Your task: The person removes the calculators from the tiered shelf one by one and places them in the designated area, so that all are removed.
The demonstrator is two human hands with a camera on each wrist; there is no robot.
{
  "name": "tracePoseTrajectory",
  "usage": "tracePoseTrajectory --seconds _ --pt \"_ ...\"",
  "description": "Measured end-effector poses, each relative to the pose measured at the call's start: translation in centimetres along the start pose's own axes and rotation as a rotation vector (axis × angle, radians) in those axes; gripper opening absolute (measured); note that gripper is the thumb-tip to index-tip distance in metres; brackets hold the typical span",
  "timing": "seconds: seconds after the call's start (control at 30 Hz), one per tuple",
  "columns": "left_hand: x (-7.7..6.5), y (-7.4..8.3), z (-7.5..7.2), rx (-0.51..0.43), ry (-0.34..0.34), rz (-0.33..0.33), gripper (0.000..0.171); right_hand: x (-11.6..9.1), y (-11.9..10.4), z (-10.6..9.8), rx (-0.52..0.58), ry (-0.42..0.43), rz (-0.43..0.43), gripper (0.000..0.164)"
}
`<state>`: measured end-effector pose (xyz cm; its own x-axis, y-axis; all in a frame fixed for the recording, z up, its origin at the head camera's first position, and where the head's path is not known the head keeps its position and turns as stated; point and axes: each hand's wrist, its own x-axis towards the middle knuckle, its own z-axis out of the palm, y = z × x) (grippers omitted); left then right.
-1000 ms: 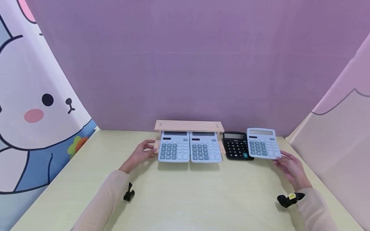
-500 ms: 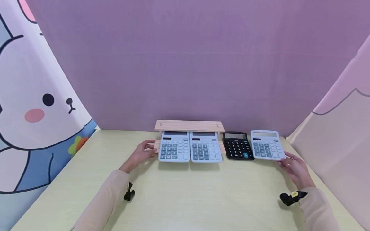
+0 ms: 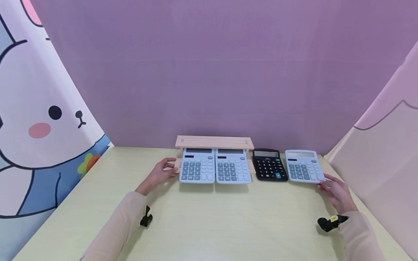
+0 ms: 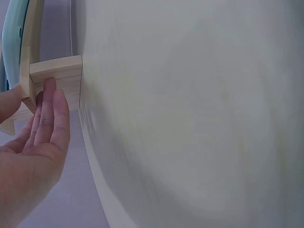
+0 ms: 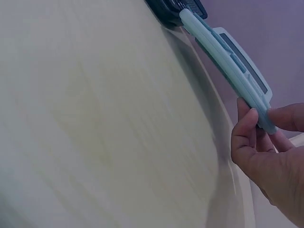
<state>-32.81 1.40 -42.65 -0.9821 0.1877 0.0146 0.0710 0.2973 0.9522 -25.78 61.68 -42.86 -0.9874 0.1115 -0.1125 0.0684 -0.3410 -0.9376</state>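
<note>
Two light blue calculators, a left one (image 3: 197,166) and a middle one (image 3: 232,167), lean side by side on a small wooden rack (image 3: 214,141). My left hand (image 3: 160,172) pinches the left end of the rack's shelf, thumb on top and fingers beneath, as the left wrist view shows. A third light blue calculator (image 3: 303,167) is pinched at its lower right corner by my right hand (image 3: 337,193). In the right wrist view this calculator (image 5: 232,66) is tilted, its lower edge above the table. A black calculator (image 3: 269,166) lies between it and the rack.
The pale wooden table (image 3: 209,217) runs back to a purple wall (image 3: 212,72). A cartoon-printed cloth (image 3: 42,127) hangs at the left and a pale pink one (image 3: 388,152) at the right, close by my right hand.
My right hand has moved right and slightly toward me with the light blue calculator, which no longer overlaps the black one in the head view. The left hand has stayed at the rack.
</note>
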Motion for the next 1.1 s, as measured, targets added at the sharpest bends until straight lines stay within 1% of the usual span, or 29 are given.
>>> tracePoseTrajectory --seconds 0.1,0.2,0.4,0.6,0.83,0.97,1.1 --pt "-0.01 -0.01 -0.01 0.002 0.002 -0.004 0.050 0.16 0.10 -0.14 -0.020 0.015 0.018 0.038" --pt "-0.06 0.10 -0.01 0.006 0.000 -0.006 0.050 0.21 0.14 -0.16 -0.018 0.028 0.040 0.038" --pt "-0.14 0.26 -0.02 -0.005 -0.004 0.007 0.050 0.34 0.33 -0.31 -0.013 0.044 0.058 0.038" --pt "-0.09 0.17 0.00 0.001 -0.008 0.009 0.050 0.56 0.59 -0.38 -0.009 0.046 0.031 0.037" --pt "0.02 0.18 0.22 0.013 0.002 -0.028 0.050 0.76 0.86 -0.45 0.001 0.017 -0.015 0.039" --pt "-0.03 0.28 0.23 0.015 0.005 -0.031 0.050 0.84 0.99 -0.31 -0.021 0.022 -0.023 0.035" --pt "-0.14 0.30 0.17 0.011 0.000 -0.010 0.050 0.90 0.95 -0.10 -0.055 0.042 -0.017 0.029"
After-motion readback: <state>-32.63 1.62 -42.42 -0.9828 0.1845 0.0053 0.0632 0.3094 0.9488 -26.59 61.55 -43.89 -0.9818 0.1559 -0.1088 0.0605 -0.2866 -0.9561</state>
